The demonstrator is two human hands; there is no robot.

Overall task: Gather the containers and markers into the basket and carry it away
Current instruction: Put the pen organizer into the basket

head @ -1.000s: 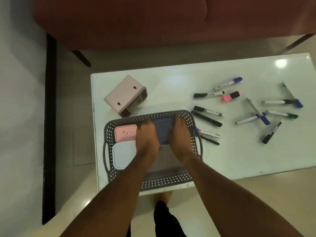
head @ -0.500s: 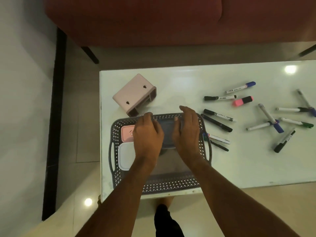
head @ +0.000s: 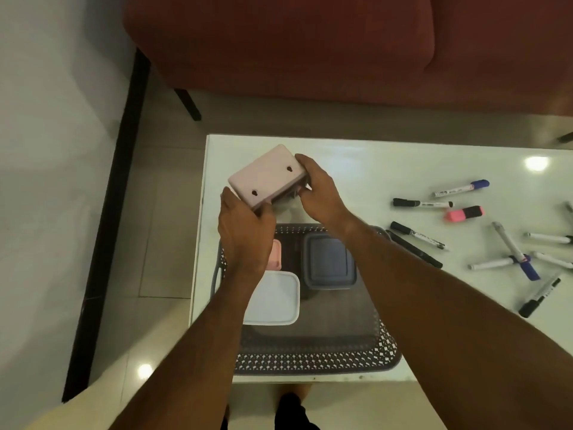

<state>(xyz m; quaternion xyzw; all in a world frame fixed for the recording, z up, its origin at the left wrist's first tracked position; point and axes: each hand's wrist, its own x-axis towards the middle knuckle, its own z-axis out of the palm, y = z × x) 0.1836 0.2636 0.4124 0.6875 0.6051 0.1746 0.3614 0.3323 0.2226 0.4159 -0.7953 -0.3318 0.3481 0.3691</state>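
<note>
White glossy bench [head: 387,169]: 3 lidded containers already in grey perforated plastic basket [head: 310,355], left hand [head: 245,221] & right hand [head: 319,190] both clamped on pale pink plastic box [head: 266,175], scattered markers [head: 421,203] left.

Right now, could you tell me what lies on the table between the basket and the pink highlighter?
In the head view, two black-capped markers lie between the basket and the pink highlighter.

Single head view, steep downward (close) over table [head: 403,169].
</note>
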